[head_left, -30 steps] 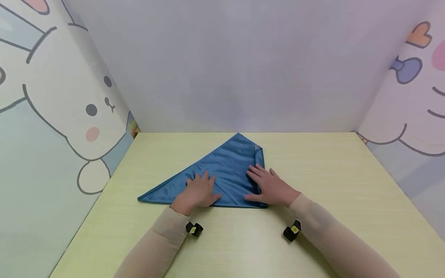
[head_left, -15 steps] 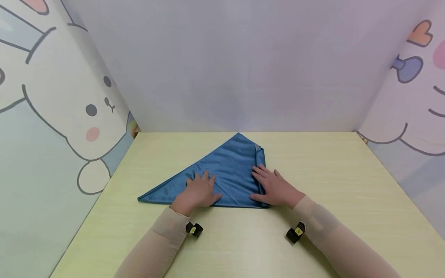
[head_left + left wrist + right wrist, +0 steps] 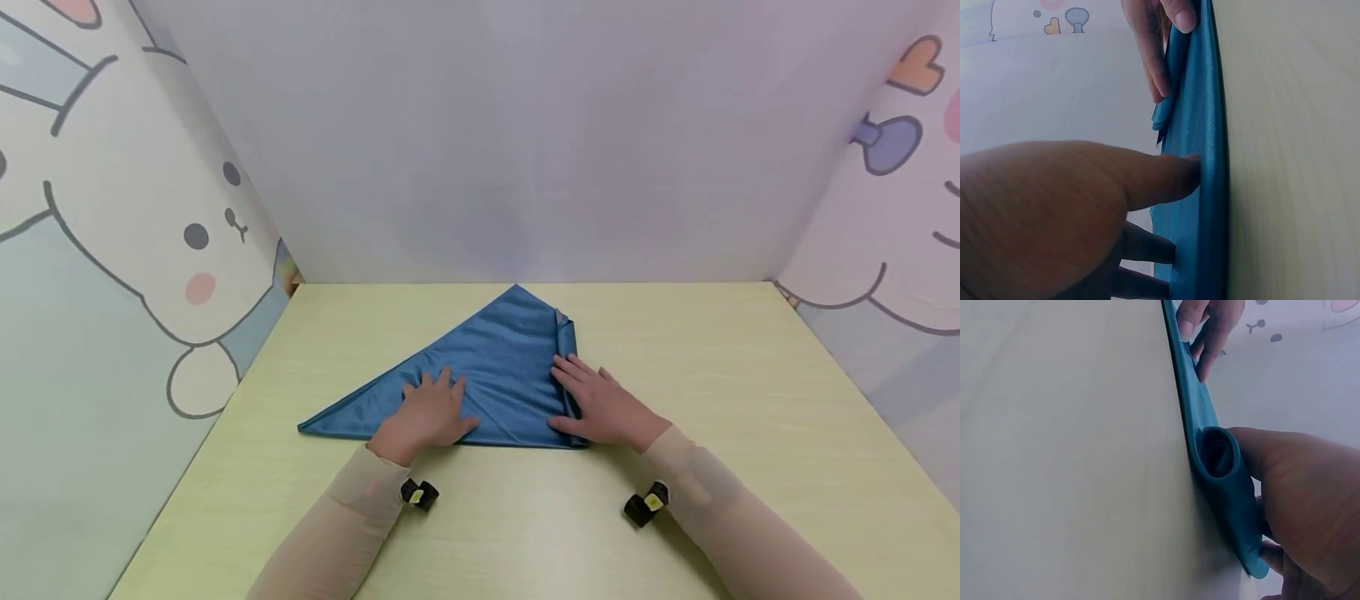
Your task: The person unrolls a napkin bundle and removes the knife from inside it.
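Observation:
A blue, shiny cloth (image 3: 510, 350) lies on the table as a wide triangle, its far corner at the table's back edge. Its right side is turned into a narrow roll (image 3: 567, 337), whose coiled end (image 3: 1217, 453) shows in the right wrist view. My left hand (image 3: 431, 412) rests on the cloth near its front edge, fingers spread. Over the roll lies my right hand (image 3: 600, 404), palm down and fingers extended, the thumb on the cloth to the left of the roll. In the left wrist view the left thumb (image 3: 1166, 178) touches the cloth by its front fold.
The pale wooden table (image 3: 480, 533) spreads around the cloth. A plain grey-white wall (image 3: 487, 150) rises at its back edge. Side panels with cartoon drawings stand on the left (image 3: 120, 275) and right (image 3: 877, 225). Each sleeve carries a small black wrist device.
My right hand has shifted slightly to the right, and the rolled side of the cloth has moved a little the same way. The left hand stays where it was.

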A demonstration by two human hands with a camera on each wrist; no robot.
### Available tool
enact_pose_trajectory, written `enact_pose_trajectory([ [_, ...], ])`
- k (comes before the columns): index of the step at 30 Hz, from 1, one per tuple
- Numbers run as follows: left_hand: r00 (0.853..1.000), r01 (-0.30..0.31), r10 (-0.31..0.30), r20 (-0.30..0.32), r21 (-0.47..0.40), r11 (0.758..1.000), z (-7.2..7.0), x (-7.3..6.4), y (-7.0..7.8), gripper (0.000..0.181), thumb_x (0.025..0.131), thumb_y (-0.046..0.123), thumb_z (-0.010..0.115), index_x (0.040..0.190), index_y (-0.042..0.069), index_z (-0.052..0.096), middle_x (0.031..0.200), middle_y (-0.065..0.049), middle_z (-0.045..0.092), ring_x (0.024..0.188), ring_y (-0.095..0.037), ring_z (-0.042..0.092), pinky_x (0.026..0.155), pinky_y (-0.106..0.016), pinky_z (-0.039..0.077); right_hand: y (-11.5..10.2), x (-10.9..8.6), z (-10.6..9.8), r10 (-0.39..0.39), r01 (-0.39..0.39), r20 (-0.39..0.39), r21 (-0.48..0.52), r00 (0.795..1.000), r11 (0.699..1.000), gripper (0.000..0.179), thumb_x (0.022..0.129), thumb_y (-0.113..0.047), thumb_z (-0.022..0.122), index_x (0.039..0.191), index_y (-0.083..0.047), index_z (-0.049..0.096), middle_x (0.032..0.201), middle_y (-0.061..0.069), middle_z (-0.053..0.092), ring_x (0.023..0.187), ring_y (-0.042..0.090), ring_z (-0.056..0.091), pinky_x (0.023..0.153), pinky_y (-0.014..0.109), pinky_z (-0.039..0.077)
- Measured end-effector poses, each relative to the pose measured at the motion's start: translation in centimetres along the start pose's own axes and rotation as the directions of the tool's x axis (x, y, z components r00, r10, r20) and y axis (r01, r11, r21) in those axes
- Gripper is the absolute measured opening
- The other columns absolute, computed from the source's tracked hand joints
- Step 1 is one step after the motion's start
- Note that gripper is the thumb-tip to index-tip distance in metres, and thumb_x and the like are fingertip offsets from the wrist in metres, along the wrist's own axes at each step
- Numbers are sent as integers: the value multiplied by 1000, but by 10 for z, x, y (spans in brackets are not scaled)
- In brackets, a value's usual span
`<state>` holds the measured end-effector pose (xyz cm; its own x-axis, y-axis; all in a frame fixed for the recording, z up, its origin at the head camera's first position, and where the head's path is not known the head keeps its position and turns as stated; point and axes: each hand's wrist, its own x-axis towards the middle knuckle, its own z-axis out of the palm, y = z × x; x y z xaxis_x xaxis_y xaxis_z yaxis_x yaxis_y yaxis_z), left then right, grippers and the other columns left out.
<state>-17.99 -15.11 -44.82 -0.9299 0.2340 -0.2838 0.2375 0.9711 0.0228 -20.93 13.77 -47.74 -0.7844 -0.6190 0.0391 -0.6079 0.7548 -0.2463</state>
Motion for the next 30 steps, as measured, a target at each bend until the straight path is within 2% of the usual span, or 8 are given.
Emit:
enact_pose_trajectory([
  [11,1000,-6,6,7,5,1000,2,0,-2,77,94,58,48,152,11,30,157,-18,20,139,-49,20,99,-71,24,4,-3,-1,30,-30,23,6,999,1000,88,88,-58,61,151,-6,29,159,9,19,145,31,18,106,62,25],
  [17,1000,-2,2,4,16,1000,4,3,-2,78,94,59,48,152,11,30,157,-18,20,139,-49,20,99,-71,24,5,-6,-3,38,-38,18,5,999,999,88,88,-56,61,151,-4,29,159,10,19,143,31,24,104,63,28],
  [24,1000,4,-4,10,20,1000,4,3,-1,78,94,59,48,152,11,29,157,-18,20,139,-48,20,100,-70,24,7,-9,-5,51,-51,19,22,999,998,77,91,-39,63,150,-1,30,158,15,17,138,36,32,104,58,32],
  [30,1000,5,-5,8,19,1000,2,0,0,78,94,58,48,152,11,29,157,-18,20,139,-48,20,100,-70,24,10,-14,-5,116,-117,40,32,992,993,71,90,-28,57,150,0,30,158,19,15,133,43,37,100,52,39],
])
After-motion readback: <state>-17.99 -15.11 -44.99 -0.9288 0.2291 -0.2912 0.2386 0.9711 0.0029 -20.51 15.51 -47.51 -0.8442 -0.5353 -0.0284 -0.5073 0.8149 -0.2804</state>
